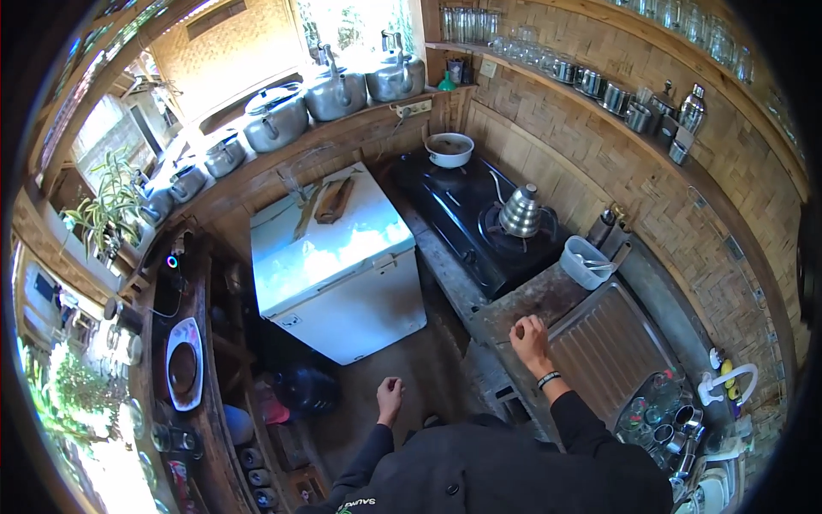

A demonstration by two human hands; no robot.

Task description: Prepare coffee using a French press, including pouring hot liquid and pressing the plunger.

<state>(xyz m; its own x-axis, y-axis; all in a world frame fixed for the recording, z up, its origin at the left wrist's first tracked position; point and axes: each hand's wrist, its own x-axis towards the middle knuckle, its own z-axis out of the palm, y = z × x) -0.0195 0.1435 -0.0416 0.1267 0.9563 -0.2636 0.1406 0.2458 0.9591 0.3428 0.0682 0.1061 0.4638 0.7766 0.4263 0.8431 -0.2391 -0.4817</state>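
Note:
My right hand (531, 341) is over the counter edge, between the black gas stove (471, 231) and the ribbed metal drainboard (612, 338). Its fingers are curled in, and whatever they may hold is hidden. Low in front of my body, my left hand (390, 399) hangs above the floor, fingers loosely closed, with nothing showing in them. A silver gooseneck kettle (520, 212) stands on the nearer burner, and a white pot (449, 152) sits on the far one. Closest to my right hand is a pale plastic tub (586, 262) with utensils in it.
A white chest freezer (342, 308) stands ahead, a wooden piece (334, 201) on its lid. Large metal kettles (276, 118) line the window ledge. Glasses and metal cups (591, 83) fill the right shelf. Wet glassware (659, 398) lies in the sink. At left, a wooden shelf holds a tray (184, 330).

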